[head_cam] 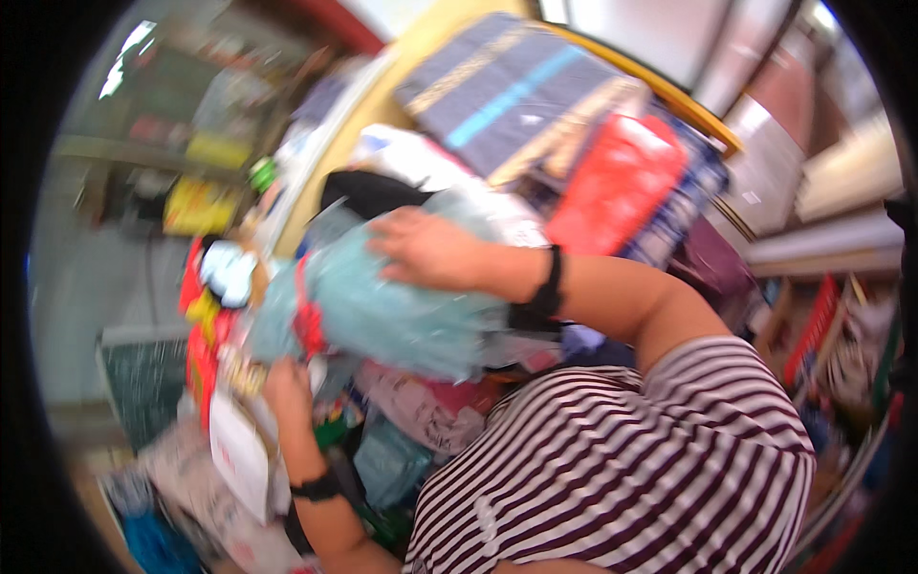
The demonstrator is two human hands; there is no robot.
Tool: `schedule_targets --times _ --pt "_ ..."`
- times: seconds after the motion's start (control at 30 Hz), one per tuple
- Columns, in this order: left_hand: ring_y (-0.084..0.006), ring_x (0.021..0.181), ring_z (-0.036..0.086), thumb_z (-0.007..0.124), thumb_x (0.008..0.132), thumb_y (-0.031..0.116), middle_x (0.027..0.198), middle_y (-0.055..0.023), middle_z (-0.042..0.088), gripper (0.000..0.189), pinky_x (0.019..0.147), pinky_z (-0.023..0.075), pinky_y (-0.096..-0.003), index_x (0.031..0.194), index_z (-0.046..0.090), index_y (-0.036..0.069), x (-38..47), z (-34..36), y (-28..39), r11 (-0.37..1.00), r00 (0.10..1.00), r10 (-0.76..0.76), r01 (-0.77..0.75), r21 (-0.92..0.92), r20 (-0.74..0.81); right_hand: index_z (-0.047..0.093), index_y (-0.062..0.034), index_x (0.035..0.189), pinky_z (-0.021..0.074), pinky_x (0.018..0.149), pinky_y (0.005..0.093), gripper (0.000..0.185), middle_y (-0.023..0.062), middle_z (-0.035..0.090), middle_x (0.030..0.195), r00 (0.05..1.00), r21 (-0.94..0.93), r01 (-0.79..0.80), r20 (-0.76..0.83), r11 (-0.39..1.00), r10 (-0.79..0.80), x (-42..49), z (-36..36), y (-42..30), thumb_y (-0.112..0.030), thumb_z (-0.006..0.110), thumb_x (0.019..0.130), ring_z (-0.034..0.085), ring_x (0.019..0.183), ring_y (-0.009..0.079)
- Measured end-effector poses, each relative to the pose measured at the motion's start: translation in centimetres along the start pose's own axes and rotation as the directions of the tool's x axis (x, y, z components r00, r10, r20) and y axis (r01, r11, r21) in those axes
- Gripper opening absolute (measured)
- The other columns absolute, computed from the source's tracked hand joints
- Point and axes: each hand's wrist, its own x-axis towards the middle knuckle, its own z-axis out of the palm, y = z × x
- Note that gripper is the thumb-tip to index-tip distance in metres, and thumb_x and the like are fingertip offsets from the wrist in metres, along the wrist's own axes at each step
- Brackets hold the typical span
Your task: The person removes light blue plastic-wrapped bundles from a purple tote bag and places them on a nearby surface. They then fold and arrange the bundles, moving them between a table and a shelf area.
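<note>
A pale blue-green plastic bag (pixel 409 308), tied round with a red ribbon (pixel 308 323) near its left end, lies across the heap before me. My right hand (pixel 430 251) rests palm down on top of the bag, its fingers spread and slightly bent. At the bag's lower left edge, below the ribbon, my left hand (pixel 287 387) is closed on the plastic; blur hides the fingertips. What the bag holds cannot be told. Black cloth (pixel 373 192) and a white printed package (pixel 466 179) lie just beyond it.
Farther back are a folded grey striped textile (pixel 502 93) and a red package (pixel 620 183). A plush toy (pixel 229 276) sits at the left beside a white card (pixel 240 455). More bagged goods (pixel 394 455) are piled near my body. A yellow-edged glass panel (pixel 645 43) stands behind.
</note>
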Motion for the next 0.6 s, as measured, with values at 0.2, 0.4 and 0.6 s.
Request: schedule_targets --times 0.2,0.4,0.6 --pt "-0.033 0.072 0.064 0.062 0.081 0.01 0.08 -0.0121 0.063 0.006 0.063 0.0505 -0.0442 0.086 0.059 0.009 -1.0 0.8 1.1 0.992 0.988 -0.094 0.084 -0.09 -0.12 0.058 -0.0074 0.127 0.0425 0.103 0.0448 0.042 0.0157 0.052 0.137 0.998 0.054 -0.067 0.014 0.996 0.066 -0.1 0.0 -0.3 -0.021 0.065 0.088 0.049 0.123 0.0368" --pt "-0.0156 0.075 0.064 0.061 0.092 0.007 0.089 -0.008 0.067 0.014 0.068 0.0519 -0.029 0.103 0.062 -0.002 -1.6 5.1 4.9 0.224 0.839 -0.525 0.298 -0.928 0.143 0.058 -0.0072 0.127 0.0429 0.102 0.0428 0.04 0.0151 0.051 0.137 0.999 0.067 -0.036 0.024 0.997 0.034 0.3 -0.7 -0.8 -0.021 0.063 0.09 0.05 0.123 0.0368" --pt "-0.013 0.071 0.063 0.058 0.096 0.013 0.085 -0.0048 0.065 0.016 0.065 0.0507 -0.0269 0.1 0.061 -0.003 -1.8 3.9 4.4 0.459 0.853 -0.505 0.393 -0.796 0.13 0.058 -0.0073 0.125 0.0455 0.098 0.0436 0.038 0.0149 0.053 0.134 1.0 0.04 -0.026 0.014 0.999 0.025 0.4 -0.4 -0.5 -0.023 0.063 0.09 0.051 0.12 0.0372"
